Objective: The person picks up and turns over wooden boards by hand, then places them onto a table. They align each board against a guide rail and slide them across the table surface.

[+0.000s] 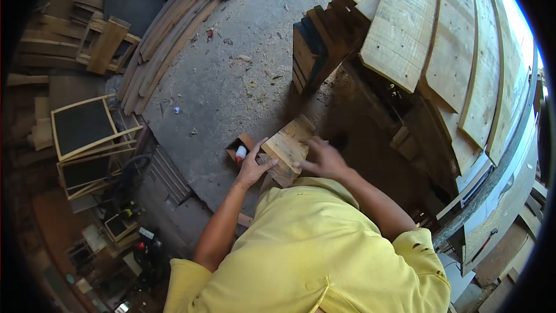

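Note:
A short, pale wooden block (285,148) lies in front of my body, between my two hands. My left hand (255,165) grips its left edge, with thumb and forefinger spread along that side. On the opposite edge, my right hand (327,160) has its thumb near the lower corner and its fingers at the upper corner; it is slightly blurred. Close to my left hand, a white bottle with a red cap (241,152) lies in a small wooden box (248,140). What is under the block is mostly hidden.
Long boards (399,29) are stacked at the upper right, above a dark recess. Curved planks (168,40) line the left of the dusty concrete floor (231,75), which is littered with wood chips. Framed dark panels (84,128) stand at the left.

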{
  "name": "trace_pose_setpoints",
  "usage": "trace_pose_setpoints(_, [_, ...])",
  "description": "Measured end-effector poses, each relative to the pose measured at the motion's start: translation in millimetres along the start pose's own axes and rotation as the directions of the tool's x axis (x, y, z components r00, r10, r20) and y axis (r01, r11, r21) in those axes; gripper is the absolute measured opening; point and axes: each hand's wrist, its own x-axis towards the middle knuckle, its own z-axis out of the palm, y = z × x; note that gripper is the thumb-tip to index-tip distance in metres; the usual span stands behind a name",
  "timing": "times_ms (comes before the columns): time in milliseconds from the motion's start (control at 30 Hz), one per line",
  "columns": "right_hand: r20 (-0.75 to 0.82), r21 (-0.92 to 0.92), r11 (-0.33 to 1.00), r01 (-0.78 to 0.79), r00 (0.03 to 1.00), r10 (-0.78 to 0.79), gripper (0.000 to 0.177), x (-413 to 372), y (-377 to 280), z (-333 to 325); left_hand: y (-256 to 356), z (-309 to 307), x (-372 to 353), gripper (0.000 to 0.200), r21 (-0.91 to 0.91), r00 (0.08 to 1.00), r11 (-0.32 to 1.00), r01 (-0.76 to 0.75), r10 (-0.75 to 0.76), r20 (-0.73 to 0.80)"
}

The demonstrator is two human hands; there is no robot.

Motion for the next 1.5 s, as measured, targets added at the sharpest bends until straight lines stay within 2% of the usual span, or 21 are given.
trace_pose_setpoints(100, [0.052,0.022,1.0,-0.006,0.999,0.005,0.08,18,6,47,-4,-2,0,0.084,-0.018,0.999,1.0,-0.011,0.012,0.034])
trace_pose_setpoints(133, [0.087,0.061,0.995,-0.081,0.993,0.076,0.085,20,10,50,-4,-3,0,0.084,-0.033,0.999,0.999,-0.01,0.011,0.033])
trace_pose_setpoints(167, [0.09,0.061,0.995,-0.08,0.993,0.074,0.085,24,10,46,-6,-4,-1,0.084,-0.034,0.999,0.999,-0.008,0.009,0.031])
trace_pose_setpoints(233, [0.239,0.059,0.998,-0.029,0.971,0.015,0.084,29,12,34,-10,-4,-1,0.085,-0.111,1.0,0.994,-0.023,0.023,-0.003])
trace_pose_setpoints(300, [0.218,0.113,0.992,-0.054,0.975,0.028,0.076,28,19,23,-20,-2,-1,0.085,-0.124,0.999,0.991,-0.041,0.04,-0.012])
trace_pose_setpoints(367, [0.145,0.273,0.953,-0.134,0.985,0.097,0.065,29,29,0,-25,-2,1,0.086,-0.142,0.998,0.988,-0.061,0.056,-0.037])
trace_pose_setpoints(433, [0.007,0.079,0.993,-0.086,0.996,0.086,0.057,29,30,-34,-27,-3,-1,0.086,-0.115,1.0,0.993,0.015,-0.016,-0.004])
trace_pose_setpoints(467, [-0.102,0.015,0.992,-0.122,0.987,0.123,0.055,30,39,-43,-27,-3,-1,0.086,-0.128,1.0,0.992,0.018,-0.019,-0.014])
trace_pose_setpoints(500, [-0.214,-0.044,0.985,-0.164,0.965,0.151,0.053,32,43,-52,-27,-2,0,0.086,-0.158,1.0,0.987,0.002,-0.005,-0.013])
trace_pose_setpoints(567, [-0.321,-0.205,0.91,-0.36,0.903,0.285,0.052,41,45,-74,-29,-1,1,0.085,-0.201,1.0,0.979,-0.014,0.011,-0.017])
trace_pose_setpoints(667, [-0.317,-0.176,0.945,-0.275,0.925,0.21,0.056,53,76,-96,-32,3,5,0.084,-0.213,0.999,0.976,-0.041,0.034,-0.035])
trace_pose_setpoints(800, [-0.298,-0.249,0.931,-0.266,0.936,0.188,0.054,68,103,-98,-28,2,7,0.082,-0.232,0.999,0.972,-0.045,0.039,-0.028])
trace_pose_setpoints(900, [-0.381,-0.269,0.945,-0.188,0.922,0.076,0.052,72,106,-97,-27,4,7,0.081,-0.252,0.998,0.966,-0.054,0.047,-0.034])
trace_pose_setpoints(967, [-0.358,-0.118,0.943,-0.311,0.899,0.251,0.05,73,99,-101,-27,4,8,0.08,-0.257,0.997,0.964,-0.068,0.057,-0.052])
trace_pose_setpoints(1067, [-0.484,-0.2,0.948,-0.248,0.866,0.124,0.046,76,106,-101,-27,7,7,0.079,-0.28,0.996,0.957,-0.077,0.061,-0.065])
trace_pose_setpoints(1100, [-0.479,-0.208,0.947,-0.246,0.869,0.121,0.046,75,87,-103,-26,7,8,0.079,-0.293,0.996,0.953,-0.08,0.064,-0.064])
trace_pose_setpoints(1167, [-0.495,-0.047,0.943,-0.33,0.827,0.265,0.042,72,52,-110,-27,9,8,0.079,-0.309,0.996,0.947,-0.084,0.068,-0.062])
trace_pose_setpoints(1200, [-0.497,-0.05,0.943,-0.33,0.827,0.264,0.042,72,59,-111,-29,11,9,0.078,-0.296,0.995,0.951,-0.085,0.068,-0.069])
trace_pose_setpoints(1267, [-0.518,-0.246,0.915,-0.319,0.841,0.154,0.038,72,66,-112,-30,14,13,0.078,-0.283,0.994,0.954,-0.093,0.075,-0.075])
trace_pose_setpoints(1367, [-0.54,-0.348,0.883,-0.315,0.838,0.086,0.036,73,39,-117,-33,17,17,0.078,-0.283,0.993,0.954,-0.103,0.083,-0.082])
trace_pose_setpoints(1500, [-0.556,-0.38,0.843,-0.381,0.822,0.121,0.032,79,26,-123,-34,22,21,0.079,-0.277,0.991,0.953,-0.123,0.104,-0.082])
